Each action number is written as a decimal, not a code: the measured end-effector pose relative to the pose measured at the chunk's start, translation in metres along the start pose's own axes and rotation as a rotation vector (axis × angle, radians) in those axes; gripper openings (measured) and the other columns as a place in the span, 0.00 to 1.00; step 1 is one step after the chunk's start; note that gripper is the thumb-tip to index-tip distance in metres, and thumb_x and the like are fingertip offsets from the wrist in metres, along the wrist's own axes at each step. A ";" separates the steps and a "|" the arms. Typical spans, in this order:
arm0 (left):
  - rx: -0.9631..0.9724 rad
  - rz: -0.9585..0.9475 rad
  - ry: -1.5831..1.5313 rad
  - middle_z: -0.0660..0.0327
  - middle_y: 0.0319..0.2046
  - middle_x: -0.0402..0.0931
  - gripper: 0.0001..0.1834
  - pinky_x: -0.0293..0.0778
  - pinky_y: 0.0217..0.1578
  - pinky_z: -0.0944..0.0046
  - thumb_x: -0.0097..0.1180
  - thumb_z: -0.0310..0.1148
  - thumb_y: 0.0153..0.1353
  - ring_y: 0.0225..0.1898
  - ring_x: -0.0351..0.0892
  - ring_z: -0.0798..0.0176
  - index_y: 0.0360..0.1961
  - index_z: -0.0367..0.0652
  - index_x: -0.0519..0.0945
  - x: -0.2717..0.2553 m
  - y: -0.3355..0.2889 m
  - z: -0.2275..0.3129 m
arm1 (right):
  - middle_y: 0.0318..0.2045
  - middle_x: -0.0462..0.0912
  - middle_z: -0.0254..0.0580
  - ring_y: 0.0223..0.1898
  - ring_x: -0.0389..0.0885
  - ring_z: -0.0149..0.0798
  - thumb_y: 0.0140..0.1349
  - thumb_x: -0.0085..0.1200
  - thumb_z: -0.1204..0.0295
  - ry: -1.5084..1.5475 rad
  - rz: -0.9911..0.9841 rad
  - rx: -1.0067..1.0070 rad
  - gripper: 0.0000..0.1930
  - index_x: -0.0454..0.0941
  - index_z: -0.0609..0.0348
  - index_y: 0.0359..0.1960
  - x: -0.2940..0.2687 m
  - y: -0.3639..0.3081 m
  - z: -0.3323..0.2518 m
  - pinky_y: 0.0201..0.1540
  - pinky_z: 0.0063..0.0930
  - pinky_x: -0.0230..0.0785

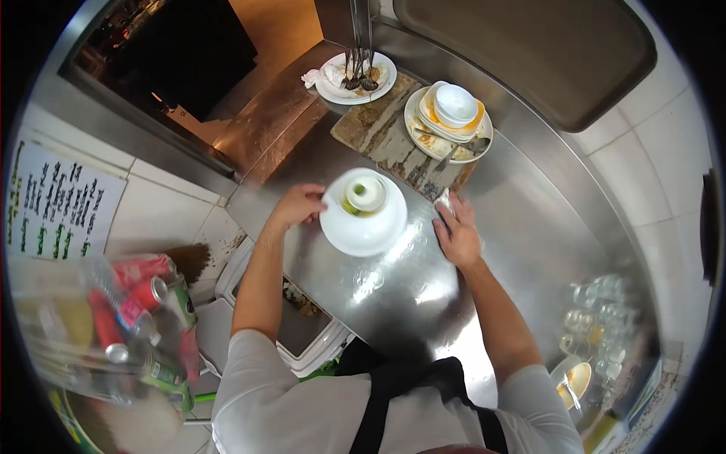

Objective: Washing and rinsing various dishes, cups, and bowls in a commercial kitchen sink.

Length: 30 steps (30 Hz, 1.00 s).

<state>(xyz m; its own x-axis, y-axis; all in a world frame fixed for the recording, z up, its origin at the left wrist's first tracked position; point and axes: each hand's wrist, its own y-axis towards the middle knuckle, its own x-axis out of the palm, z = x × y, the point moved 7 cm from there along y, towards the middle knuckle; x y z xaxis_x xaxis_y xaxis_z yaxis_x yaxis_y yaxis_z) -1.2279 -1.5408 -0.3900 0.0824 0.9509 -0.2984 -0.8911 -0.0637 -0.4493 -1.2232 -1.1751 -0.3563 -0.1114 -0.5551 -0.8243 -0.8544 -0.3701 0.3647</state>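
My left hand (301, 206) pinches the left rim of a white plate (364, 236) above the steel counter. A small white dish (367, 194) with something green in it rests on that plate, among yellowish-green scraps. To the right, my right hand (460, 233) is low over the counter, its fingers closed on a crumpled white napkin (445, 201). Just beyond it stands a soiled stack of plates (412, 121), with a white bowl (455, 104) on top and a spoon (478, 144) and other cutlery along its near side.
A plate (325, 92) with upright cutlery and a napkin stands at the far counter. Several glasses (597, 318) and a dish with a spoon (579, 376) are at lower right. A bin (306, 349) adjoins the near-left edge; a bag of cans and bottles (140, 318) is at left.
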 end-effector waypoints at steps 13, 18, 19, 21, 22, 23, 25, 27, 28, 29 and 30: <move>-0.099 0.706 -0.238 0.49 0.38 0.80 0.17 0.79 0.20 0.60 0.58 0.29 0.49 0.32 0.81 0.53 0.40 0.32 0.79 -0.087 0.255 0.074 | 0.57 0.70 0.57 0.59 0.66 0.59 0.64 0.48 0.70 0.065 -0.058 0.048 0.15 0.79 0.60 0.49 0.002 0.009 0.003 0.63 0.48 0.56; 0.015 0.790 -0.238 0.50 0.25 0.79 0.13 0.72 0.16 0.58 0.53 0.27 0.46 0.24 0.80 0.54 0.32 0.30 0.81 -0.125 0.198 0.042 | 0.56 0.72 0.55 0.58 0.68 0.57 0.63 0.50 0.67 0.052 0.001 0.029 0.15 0.80 0.58 0.48 -0.004 0.006 0.003 0.62 0.43 0.59; 0.025 0.729 -0.210 0.51 0.25 0.79 0.12 0.72 0.16 0.59 0.53 0.26 0.45 0.23 0.79 0.55 0.31 0.31 0.81 -0.126 0.187 0.034 | 0.54 0.74 0.54 0.56 0.69 0.56 0.62 0.51 0.69 0.020 0.047 0.035 0.14 0.80 0.58 0.46 -0.006 0.001 0.007 0.61 0.43 0.61; 0.036 0.677 -0.186 0.53 0.25 0.79 0.12 0.71 0.17 0.59 0.53 0.26 0.43 0.22 0.78 0.56 0.30 0.33 0.82 -0.132 0.156 0.013 | 0.52 0.75 0.54 0.55 0.71 0.55 0.60 0.52 0.70 -0.005 0.101 0.030 0.13 0.81 0.58 0.45 -0.005 -0.003 0.009 0.59 0.43 0.62; 0.037 0.681 -0.193 0.53 0.25 0.79 0.12 0.71 0.17 0.59 0.53 0.26 0.43 0.22 0.78 0.56 0.30 0.34 0.82 -0.134 0.137 -0.001 | 0.50 0.76 0.54 0.53 0.72 0.55 0.59 0.53 0.72 -0.014 0.134 0.059 0.12 0.81 0.59 0.44 -0.007 -0.005 0.011 0.57 0.43 0.64; 0.039 0.672 -0.183 0.54 0.25 0.79 0.13 0.72 0.18 0.59 0.52 0.26 0.43 0.22 0.77 0.57 0.31 0.35 0.82 -0.141 0.115 -0.019 | 0.48 0.78 0.53 0.51 0.74 0.55 0.59 0.53 0.74 -0.023 0.163 0.090 0.11 0.81 0.60 0.43 -0.009 -0.009 0.011 0.55 0.42 0.66; 0.027 0.724 -0.083 0.56 0.24 0.79 0.15 0.71 0.18 0.61 0.52 0.25 0.44 0.22 0.77 0.60 0.35 0.36 0.82 -0.159 0.062 -0.058 | 0.42 0.81 0.49 0.44 0.77 0.52 0.53 0.56 0.78 -0.016 0.249 0.086 0.09 0.82 0.58 0.37 -0.005 -0.011 0.007 0.50 0.42 0.69; 0.113 0.736 -0.121 0.57 0.23 0.79 0.18 0.71 0.17 0.62 0.52 0.23 0.45 0.20 0.76 0.63 0.41 0.34 0.80 -0.137 0.016 -0.073 | 0.40 0.81 0.49 0.44 0.77 0.52 0.53 0.55 0.79 0.030 0.301 0.146 0.09 0.82 0.59 0.36 -0.003 -0.020 0.020 0.48 0.39 0.70; 0.207 0.689 -0.242 0.57 0.23 0.79 0.20 0.70 0.17 0.63 0.52 0.22 0.46 0.19 0.76 0.64 0.44 0.33 0.79 -0.114 -0.004 -0.067 | 0.41 0.80 0.50 0.44 0.77 0.51 0.54 0.54 0.79 0.002 0.320 0.175 0.09 0.82 0.58 0.36 -0.006 -0.027 0.029 0.47 0.37 0.71; 0.121 0.741 -0.232 0.57 0.22 0.79 0.21 0.70 0.16 0.63 0.53 0.22 0.46 0.18 0.76 0.65 0.45 0.32 0.78 -0.108 -0.030 -0.085 | 0.41 0.80 0.50 0.44 0.77 0.51 0.54 0.54 0.79 0.018 0.313 0.159 0.09 0.82 0.58 0.36 -0.006 -0.029 0.021 0.47 0.37 0.71; 0.031 0.796 -0.225 0.57 0.22 0.79 0.22 0.70 0.16 0.64 0.55 0.21 0.45 0.16 0.75 0.65 0.46 0.31 0.76 -0.102 -0.053 -0.102 | 0.42 0.80 0.50 0.44 0.77 0.52 0.54 0.54 0.79 0.002 0.310 0.198 0.09 0.82 0.58 0.37 -0.008 -0.030 0.017 0.48 0.38 0.71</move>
<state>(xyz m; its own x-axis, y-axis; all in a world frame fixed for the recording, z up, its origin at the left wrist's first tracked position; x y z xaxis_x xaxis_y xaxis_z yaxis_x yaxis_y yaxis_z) -1.1432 -1.6656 -0.4216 -0.6668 0.6631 -0.3401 -0.6576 -0.7382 -0.1502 -1.2048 -1.1469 -0.3677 -0.3796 -0.6201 -0.6866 -0.8620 -0.0324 0.5058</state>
